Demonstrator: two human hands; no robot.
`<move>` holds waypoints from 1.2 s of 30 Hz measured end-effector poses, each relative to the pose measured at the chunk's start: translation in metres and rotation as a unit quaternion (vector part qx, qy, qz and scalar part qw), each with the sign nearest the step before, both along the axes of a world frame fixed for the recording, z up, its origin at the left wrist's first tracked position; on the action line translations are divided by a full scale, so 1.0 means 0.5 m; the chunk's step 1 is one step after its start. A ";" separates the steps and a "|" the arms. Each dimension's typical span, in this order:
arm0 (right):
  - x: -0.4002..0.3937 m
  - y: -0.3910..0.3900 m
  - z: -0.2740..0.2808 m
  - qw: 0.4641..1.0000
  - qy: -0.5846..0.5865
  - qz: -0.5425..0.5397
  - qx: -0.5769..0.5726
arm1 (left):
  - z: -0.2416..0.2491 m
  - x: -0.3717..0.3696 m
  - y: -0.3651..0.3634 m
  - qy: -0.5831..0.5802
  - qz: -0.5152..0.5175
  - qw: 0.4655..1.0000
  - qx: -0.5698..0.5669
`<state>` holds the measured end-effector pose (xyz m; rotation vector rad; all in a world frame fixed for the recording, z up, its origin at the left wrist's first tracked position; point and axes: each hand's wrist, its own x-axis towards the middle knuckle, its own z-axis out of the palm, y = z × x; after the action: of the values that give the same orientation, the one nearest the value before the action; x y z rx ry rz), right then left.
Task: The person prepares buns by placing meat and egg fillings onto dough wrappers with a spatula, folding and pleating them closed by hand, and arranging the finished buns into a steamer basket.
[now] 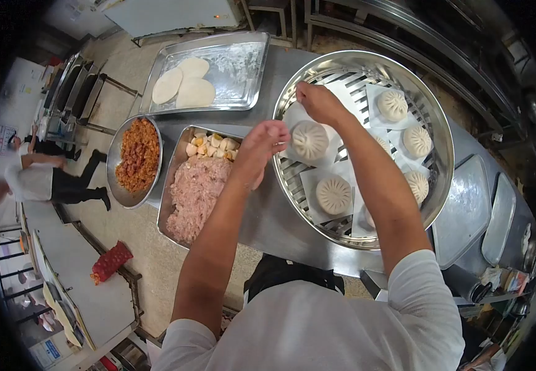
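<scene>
My left hand [260,151] is raised beside the left rim of the round metal steamer [447,145], over the table; its fingers are partly curled and apart, with nothing in them. Over the steamer's upper left part, my right hand [322,104] has its fingers pinched together, and what they hold, if anything, is too small to name. Just below it lies a pleated bun [309,140] on white paper. Several more pleated buns, such as one at the lower left [333,195] and one at the upper right [392,106], sit on paper squares. My right forearm partly covers some.
Left of the steamer, a metal tray [158,207] holds minced meat and pale chunks. Beside it stands a bowl [114,179] of reddish filling. A floured tray [237,74] holds dough rounds [195,93]. Flat trays [463,204] lie at right. Another person [39,179] is far left.
</scene>
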<state>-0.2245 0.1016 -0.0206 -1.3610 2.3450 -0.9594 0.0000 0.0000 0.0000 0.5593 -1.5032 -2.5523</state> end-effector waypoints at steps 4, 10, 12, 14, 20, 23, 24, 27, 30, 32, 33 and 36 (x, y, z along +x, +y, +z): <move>-0.020 -0.005 -0.025 0.999 -0.034 0.009 0.007 | 0.026 -0.039 0.018 -0.040 -0.088 0.956 -0.276; -0.043 0.000 -0.068 0.996 -0.082 -0.003 0.016 | -0.036 -0.128 0.040 0.007 -0.154 0.816 -0.557; -0.036 0.007 -0.053 0.994 -0.098 0.009 0.052 | -0.061 -0.158 0.043 -0.018 -0.197 0.792 -0.578; -0.082 0.018 -0.105 0.996 -0.055 -0.066 -0.004 | -0.059 -0.183 0.049 -0.046 -0.219 0.784 -0.579; -0.152 0.085 -0.110 0.943 0.031 -0.329 -0.040 | -0.057 -0.190 0.062 -0.104 -0.252 0.793 -0.545; -0.193 0.101 -0.106 0.926 0.042 -0.375 -0.021 | -0.055 -0.185 0.059 -0.100 -0.247 0.791 -0.550; -0.201 0.106 -0.105 0.954 0.054 -0.295 0.017 | -0.058 -0.185 0.060 -0.100 -0.246 0.792 -0.550; -0.201 0.115 -0.106 0.981 0.071 -0.177 0.024 | -0.059 -0.190 0.060 -0.093 -0.253 0.779 -0.566; -0.180 0.104 -0.101 0.974 0.065 -0.205 0.070 | -0.054 -0.188 0.059 -0.099 -0.265 0.782 -0.555; -0.161 0.107 -0.097 0.960 0.069 -0.249 0.109 | -0.054 -0.186 0.059 -0.095 -0.260 0.782 -0.559; -0.153 0.110 -0.098 0.951 0.072 -0.270 0.130 | -0.060 -0.184 0.060 -0.087 -0.255 0.782 -0.562; -0.129 0.102 -0.098 0.940 0.069 -0.259 0.209 | -0.074 -0.177 0.064 -0.043 -0.212 0.793 -0.569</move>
<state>-0.2890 0.1526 -0.0697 -0.6784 2.8688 -0.4289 -0.0887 0.0319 -0.0371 0.1343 -2.9682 -1.2686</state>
